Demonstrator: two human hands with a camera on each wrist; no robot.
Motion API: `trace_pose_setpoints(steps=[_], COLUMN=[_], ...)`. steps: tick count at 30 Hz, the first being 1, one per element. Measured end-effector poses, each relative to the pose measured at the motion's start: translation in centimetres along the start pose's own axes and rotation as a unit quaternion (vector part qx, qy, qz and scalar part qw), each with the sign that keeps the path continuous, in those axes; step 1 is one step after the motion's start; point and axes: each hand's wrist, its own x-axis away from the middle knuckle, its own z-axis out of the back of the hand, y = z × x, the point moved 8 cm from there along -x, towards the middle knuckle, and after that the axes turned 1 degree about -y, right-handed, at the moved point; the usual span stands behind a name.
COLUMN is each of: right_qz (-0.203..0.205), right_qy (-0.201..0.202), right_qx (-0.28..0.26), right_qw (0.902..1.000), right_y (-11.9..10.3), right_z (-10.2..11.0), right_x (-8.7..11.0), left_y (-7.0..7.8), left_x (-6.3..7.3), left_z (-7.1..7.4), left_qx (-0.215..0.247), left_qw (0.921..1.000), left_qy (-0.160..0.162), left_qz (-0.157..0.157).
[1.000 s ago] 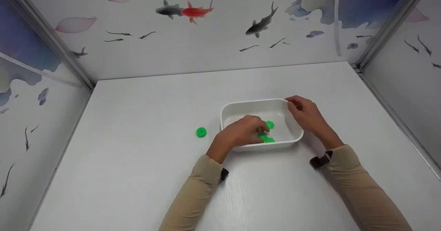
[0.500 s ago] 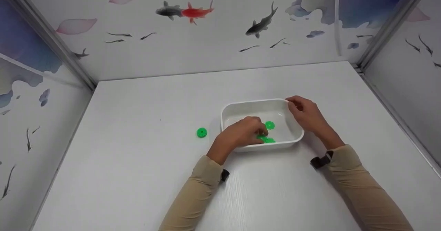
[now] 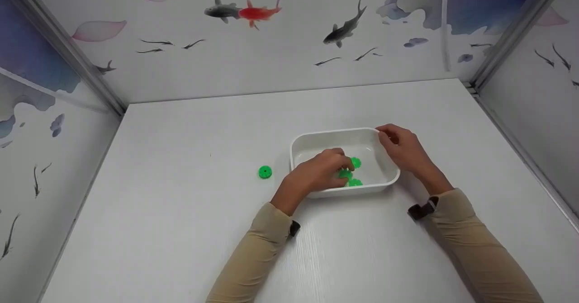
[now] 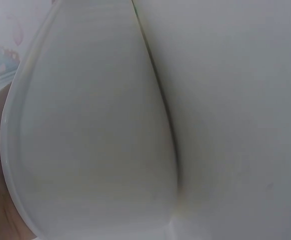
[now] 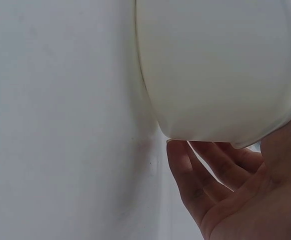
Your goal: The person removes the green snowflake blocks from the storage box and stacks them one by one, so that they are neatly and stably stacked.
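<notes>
A white tray with rounded corners sits right of the table's middle. My left hand reaches over its left side, thumb and fingers curled around a scalloped green disc. Two more such pieces lie in the tray: one green disc beyond the fingers, another green disc beside the thumb. At the far right corner, my right hand grips the tray. The right wrist view shows its fingertips against the tray's outer wall. In the left wrist view the tray's wall hides the fingers.
Left of the tray, a round green piece with small dark holes rests on the white table. White panels painted with fish and petals enclose the back and sides, joined by metal corner posts.
My left fingers close a little, then spread again around the disc. The two discs near the thumb overlap less now. My right hand and the tray keep their place.
</notes>
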Motion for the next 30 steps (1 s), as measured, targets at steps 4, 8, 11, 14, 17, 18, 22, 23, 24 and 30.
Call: trace_pose_setpoints(steps=[4,8,11,14,17,18,22,23,24,30], right_qz=[-0.001,-0.008,-0.009,-0.008,-0.005,-0.005,-0.004,-0.004,-0.005,0.0], right_qy=[-0.004,-0.009,-0.011,-0.01,-0.009,-0.008,-0.007,-0.007,-0.008,-0.007], right_qx=[-0.004,-0.007,-0.007,-0.005,-0.003,-0.003,-0.007,-0.007,-0.007,-0.008], right_qw=[1.0,0.9999,0.9999,0.9999,0.9999,0.9999,0.9999,0.9999,0.9999,0.9999], right_y=[-0.1,-0.2,-0.3,-0.2,-0.1,-0.1,-0.1,-0.1,-0.1,-0.3], right_z=[0.0,0.1,0.1,0.1,0.0,0.0,0.0,0.0,0.0,0.1], right_x=[0.0,0.0,0.1,0.1,0.0,0.0,0.1,0.1,0.1,0.2], left_y=[0.2,0.3,0.3,0.4,0.6,0.7,1.4,1.5,1.7,1.9], left_x=[0.2,0.4,0.4,0.4,0.6,0.6,0.9,1.0,1.1,2.0], left_z=[0.4,0.7,0.9,1.0,1.3,1.5,2.3,2.5,2.7,4.1], left_qx=[-0.001,0.011,0.017,0.015,0.007,0.005,0.002,0.003,0.005,0.015], left_qw=[0.9998,0.9995,0.9991,0.9992,0.9991,0.9988,0.9964,0.9956,0.9949,0.9913], left_qy=[0.014,0.026,0.031,0.031,0.035,0.038,0.06,0.066,0.07,0.09], left_qz=[-0.012,-0.016,-0.023,-0.021,-0.025,-0.029,-0.06,-0.067,-0.072,-0.094])
